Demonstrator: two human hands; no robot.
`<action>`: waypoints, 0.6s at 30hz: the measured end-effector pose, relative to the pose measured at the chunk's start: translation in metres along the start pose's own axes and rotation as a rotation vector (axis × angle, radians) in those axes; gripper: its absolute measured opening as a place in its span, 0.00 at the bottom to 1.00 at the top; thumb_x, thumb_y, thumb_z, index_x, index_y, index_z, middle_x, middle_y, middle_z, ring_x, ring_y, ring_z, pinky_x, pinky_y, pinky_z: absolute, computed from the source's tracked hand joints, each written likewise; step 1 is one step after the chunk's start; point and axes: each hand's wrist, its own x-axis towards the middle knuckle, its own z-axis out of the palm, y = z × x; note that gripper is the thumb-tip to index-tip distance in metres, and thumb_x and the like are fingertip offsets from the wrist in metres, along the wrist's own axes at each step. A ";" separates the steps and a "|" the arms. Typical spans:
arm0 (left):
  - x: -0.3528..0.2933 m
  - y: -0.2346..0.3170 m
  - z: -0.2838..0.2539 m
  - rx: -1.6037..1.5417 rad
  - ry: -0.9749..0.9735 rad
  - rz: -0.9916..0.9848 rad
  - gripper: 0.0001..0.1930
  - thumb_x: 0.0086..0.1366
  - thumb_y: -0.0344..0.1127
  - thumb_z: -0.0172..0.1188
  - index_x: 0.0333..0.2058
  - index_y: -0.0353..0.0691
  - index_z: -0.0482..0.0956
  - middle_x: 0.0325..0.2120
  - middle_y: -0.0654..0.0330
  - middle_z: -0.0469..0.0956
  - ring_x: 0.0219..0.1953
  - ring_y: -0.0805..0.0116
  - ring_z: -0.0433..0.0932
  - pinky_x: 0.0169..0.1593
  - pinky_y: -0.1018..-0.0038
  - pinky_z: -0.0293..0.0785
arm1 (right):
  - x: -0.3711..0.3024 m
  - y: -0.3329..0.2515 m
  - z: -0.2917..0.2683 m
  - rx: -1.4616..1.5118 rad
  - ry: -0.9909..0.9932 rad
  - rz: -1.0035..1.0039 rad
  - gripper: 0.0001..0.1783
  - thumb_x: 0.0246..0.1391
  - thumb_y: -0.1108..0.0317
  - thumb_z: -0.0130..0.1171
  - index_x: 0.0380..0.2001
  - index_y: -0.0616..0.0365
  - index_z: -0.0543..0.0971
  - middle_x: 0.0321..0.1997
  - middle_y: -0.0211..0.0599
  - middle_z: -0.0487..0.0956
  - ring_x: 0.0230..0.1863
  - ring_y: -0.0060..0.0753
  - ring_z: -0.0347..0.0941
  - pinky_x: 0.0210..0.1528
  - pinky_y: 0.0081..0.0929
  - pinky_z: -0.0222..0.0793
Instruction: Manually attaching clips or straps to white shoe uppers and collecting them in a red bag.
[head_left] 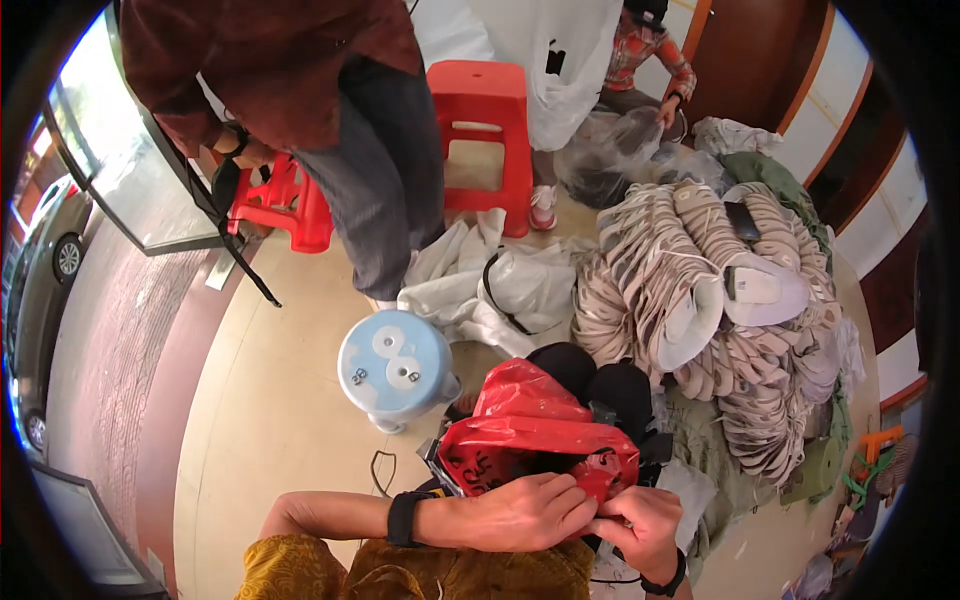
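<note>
A red plastic bag with dark markings sits mouth-up before my lap, its opening toward me and its inside mostly in shadow. My left hand is closed, fingers curled on the bag's near rim. Close beside it, my right hand pinches the same rim, thumb and fingers pressed together. The two hands nearly touch. Black bands circle both wrists. What lies inside the bag cannot be made out.
A pale blue round stool stands left of the bag. Large bundles of beige shoe uppers are heaped at right. White sacks lie ahead. A person stands by a red stool; another sits farther back, handling a clear plastic bag.
</note>
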 end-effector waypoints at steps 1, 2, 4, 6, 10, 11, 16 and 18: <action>-0.001 0.000 0.001 0.007 -0.012 -0.004 0.16 0.45 0.32 0.52 0.33 0.29 0.68 0.28 0.53 0.70 0.33 0.61 0.72 0.35 0.72 0.72 | 0.000 0.002 0.002 -0.002 -0.044 -0.003 0.11 0.27 0.71 0.66 0.15 0.60 0.73 0.12 0.35 0.70 0.12 0.30 0.67 0.16 0.22 0.60; -0.004 0.000 -0.001 0.020 -0.013 -0.013 0.16 0.46 0.32 0.53 0.34 0.28 0.68 0.28 0.53 0.70 0.31 0.62 0.73 0.34 0.73 0.72 | 0.000 0.004 0.003 -0.007 -0.085 -0.002 0.12 0.27 0.70 0.67 0.15 0.60 0.73 0.12 0.34 0.69 0.13 0.31 0.67 0.16 0.22 0.59; -0.007 -0.003 -0.006 -0.026 -0.032 -0.004 0.16 0.47 0.32 0.55 0.34 0.29 0.69 0.28 0.54 0.71 0.30 0.63 0.73 0.33 0.73 0.72 | -0.001 0.011 0.005 -0.018 -0.128 -0.014 0.13 0.29 0.66 0.67 0.15 0.58 0.72 0.12 0.32 0.68 0.14 0.31 0.66 0.17 0.23 0.60; -0.019 -0.010 -0.005 0.017 0.004 0.002 0.16 0.47 0.32 0.59 0.34 0.29 0.70 0.26 0.56 0.72 0.25 0.64 0.74 0.28 0.73 0.73 | 0.002 0.013 0.004 -0.020 -0.203 -0.055 0.15 0.32 0.61 0.67 0.15 0.56 0.71 0.12 0.30 0.65 0.15 0.30 0.65 0.17 0.25 0.59; -0.040 -0.027 -0.020 -0.095 -0.009 -0.217 0.17 0.42 0.29 0.63 0.33 0.34 0.71 0.25 0.56 0.73 0.25 0.61 0.74 0.27 0.70 0.71 | -0.023 0.030 -0.020 0.181 -0.032 0.317 0.09 0.35 0.66 0.65 0.17 0.58 0.75 0.14 0.30 0.71 0.15 0.23 0.67 0.17 0.18 0.60; -0.039 -0.030 -0.027 -0.130 0.025 -0.325 0.16 0.42 0.28 0.63 0.32 0.37 0.71 0.24 0.56 0.74 0.25 0.59 0.74 0.28 0.69 0.71 | -0.036 0.042 -0.024 0.227 0.044 0.489 0.07 0.36 0.68 0.64 0.17 0.59 0.76 0.15 0.30 0.72 0.15 0.21 0.67 0.17 0.17 0.60; -0.048 -0.042 -0.030 -0.338 0.165 -0.626 0.10 0.45 0.24 0.57 0.29 0.34 0.71 0.22 0.56 0.72 0.23 0.62 0.71 0.30 0.70 0.69 | -0.162 0.167 -0.001 0.040 -0.129 0.986 0.07 0.37 0.71 0.58 0.22 0.62 0.77 0.20 0.37 0.76 0.22 0.25 0.72 0.25 0.20 0.66; -0.039 -0.048 -0.029 -0.359 0.177 -0.619 0.08 0.47 0.27 0.57 0.28 0.35 0.71 0.22 0.56 0.72 0.23 0.61 0.71 0.33 0.68 0.69 | -0.215 0.203 0.041 0.009 -0.254 0.847 0.10 0.39 0.69 0.56 0.27 0.60 0.77 0.24 0.39 0.78 0.26 0.30 0.74 0.30 0.24 0.67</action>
